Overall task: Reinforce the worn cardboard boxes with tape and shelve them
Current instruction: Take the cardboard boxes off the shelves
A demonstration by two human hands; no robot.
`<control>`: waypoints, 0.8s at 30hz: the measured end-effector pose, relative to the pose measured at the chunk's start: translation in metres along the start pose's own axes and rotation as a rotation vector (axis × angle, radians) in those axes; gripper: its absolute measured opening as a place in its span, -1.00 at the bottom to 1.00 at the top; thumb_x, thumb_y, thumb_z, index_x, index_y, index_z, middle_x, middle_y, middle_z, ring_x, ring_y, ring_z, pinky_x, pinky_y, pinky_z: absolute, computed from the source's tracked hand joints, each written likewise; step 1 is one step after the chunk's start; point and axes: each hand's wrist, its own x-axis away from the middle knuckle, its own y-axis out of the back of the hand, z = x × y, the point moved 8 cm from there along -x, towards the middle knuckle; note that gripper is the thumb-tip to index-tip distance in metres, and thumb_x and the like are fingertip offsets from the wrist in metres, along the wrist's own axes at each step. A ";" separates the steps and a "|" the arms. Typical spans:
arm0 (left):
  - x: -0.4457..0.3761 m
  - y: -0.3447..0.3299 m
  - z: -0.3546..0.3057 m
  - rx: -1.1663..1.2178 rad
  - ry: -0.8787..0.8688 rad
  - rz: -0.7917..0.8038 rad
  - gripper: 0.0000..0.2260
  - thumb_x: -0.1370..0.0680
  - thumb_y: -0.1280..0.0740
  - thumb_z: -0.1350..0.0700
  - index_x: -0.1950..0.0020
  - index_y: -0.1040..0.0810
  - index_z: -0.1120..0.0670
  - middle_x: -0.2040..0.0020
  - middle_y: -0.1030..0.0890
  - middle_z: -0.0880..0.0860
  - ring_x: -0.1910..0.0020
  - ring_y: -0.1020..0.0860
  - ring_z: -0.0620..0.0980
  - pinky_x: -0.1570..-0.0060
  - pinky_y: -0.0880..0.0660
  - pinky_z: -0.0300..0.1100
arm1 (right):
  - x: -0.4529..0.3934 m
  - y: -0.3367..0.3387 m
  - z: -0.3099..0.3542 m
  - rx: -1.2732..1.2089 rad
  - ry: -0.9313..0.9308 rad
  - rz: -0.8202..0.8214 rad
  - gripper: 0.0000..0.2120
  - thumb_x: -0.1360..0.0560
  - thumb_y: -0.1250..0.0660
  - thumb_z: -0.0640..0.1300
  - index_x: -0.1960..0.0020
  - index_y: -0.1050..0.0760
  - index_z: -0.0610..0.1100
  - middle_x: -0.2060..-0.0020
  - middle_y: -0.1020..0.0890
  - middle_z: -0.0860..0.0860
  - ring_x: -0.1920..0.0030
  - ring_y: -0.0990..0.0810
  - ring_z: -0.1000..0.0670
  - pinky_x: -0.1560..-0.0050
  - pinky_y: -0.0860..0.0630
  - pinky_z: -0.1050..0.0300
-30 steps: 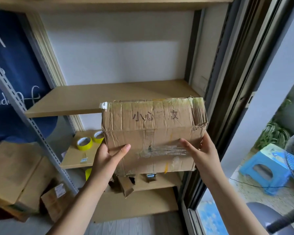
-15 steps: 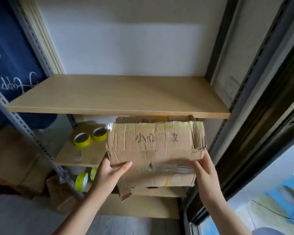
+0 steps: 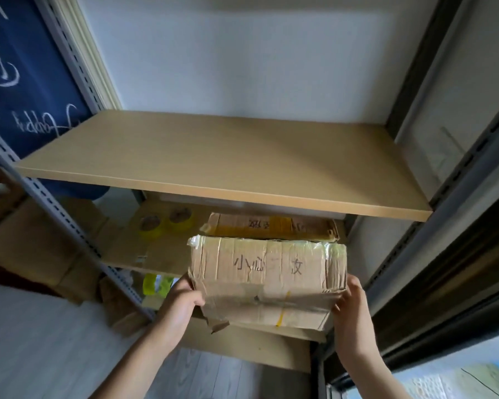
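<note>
grip: you've got the taped cardboard box (image 3: pixel 267 279) clamped between both palms; left hand (image 3: pixel 182 303) curls round its lower left corner, right hand (image 3: pixel 350 309) hugs the right end, so the saggy bottom flap stays supported

box: sits between your hands, handwritten side facing you, held in the air

target: the bare wooden shelf (image 3: pixel 213 159) is above and beyond your grip; looks like that's where it's headed

near: yellow tape rolls (image 3: pixel 166 223) up-left of your left hand, on the lower shelf; kept clear of the lift path, I'd guess
</note>
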 end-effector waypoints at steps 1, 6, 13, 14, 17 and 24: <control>-0.004 -0.001 0.002 0.081 0.028 0.009 -0.68 -0.37 -0.20 0.39 -0.04 -0.61 0.22 0.07 -0.72 0.11 -0.01 -0.63 0.12 0.02 -0.50 -0.11 | -0.006 0.000 -0.002 0.002 -0.013 -0.006 -0.63 -0.69 0.00 0.06 -0.09 -0.60 0.06 0.01 -0.70 0.04 0.10 -0.65 0.15 0.00 -0.44 0.08; -0.017 0.004 0.013 0.260 0.189 -0.106 -0.68 -0.55 -0.02 0.41 -0.04 -0.55 0.27 0.02 -0.64 0.20 -0.04 -0.58 0.08 -0.04 -0.52 -0.17 | -0.030 -0.004 -0.008 0.054 -0.081 -0.022 -0.61 -0.68 -0.02 0.09 0.00 -0.63 0.14 0.04 -0.71 0.07 0.09 -0.65 0.13 0.06 -0.45 0.11; -0.028 -0.003 -0.010 0.263 0.191 -0.034 -0.62 -0.73 0.02 -0.03 -0.36 -0.48 0.05 -0.26 -0.60 0.10 -0.30 -0.52 0.07 -0.31 -0.42 0.05 | -0.047 -0.012 -0.016 0.135 -0.158 -0.005 -0.58 -0.67 -0.01 0.17 -0.41 -0.44 0.11 -0.39 -0.50 -0.02 -0.43 -0.41 0.01 -0.41 -0.32 -0.21; -0.029 -0.003 -0.012 0.222 0.195 -0.022 -0.61 -0.73 0.02 -0.06 -0.38 -0.48 0.02 -0.29 -0.59 0.07 -0.31 -0.52 0.04 -0.32 -0.41 0.04 | -0.049 -0.015 -0.018 0.148 -0.173 0.005 -0.55 -0.66 -0.01 0.19 -0.46 -0.39 0.09 -0.49 -0.37 -0.05 -0.54 -0.23 -0.06 -0.50 -0.15 -0.29; -0.034 -0.003 -0.019 0.108 0.157 -0.015 -0.62 -0.72 0.01 -0.09 -0.13 -0.60 -0.10 -0.12 -0.68 -0.04 -0.20 -0.56 -0.06 -0.24 -0.45 -0.04 | -0.051 -0.024 -0.019 0.146 -0.178 0.019 -0.52 -0.65 -0.02 0.19 -0.48 -0.38 0.06 -0.57 -0.19 -0.12 -0.59 -0.04 -0.14 -0.53 0.00 -0.34; -0.056 0.028 -0.029 0.163 0.165 -0.020 -0.61 -0.71 0.02 -0.13 -0.03 -0.60 -0.11 -0.02 -0.68 -0.07 -0.14 -0.56 -0.10 -0.26 -0.40 -0.09 | -0.039 -0.084 -0.007 0.091 -0.115 0.164 -0.55 -0.70 0.06 0.08 -0.21 -0.59 0.01 -0.10 -0.69 -0.06 -0.05 -0.69 0.00 0.16 -0.62 0.21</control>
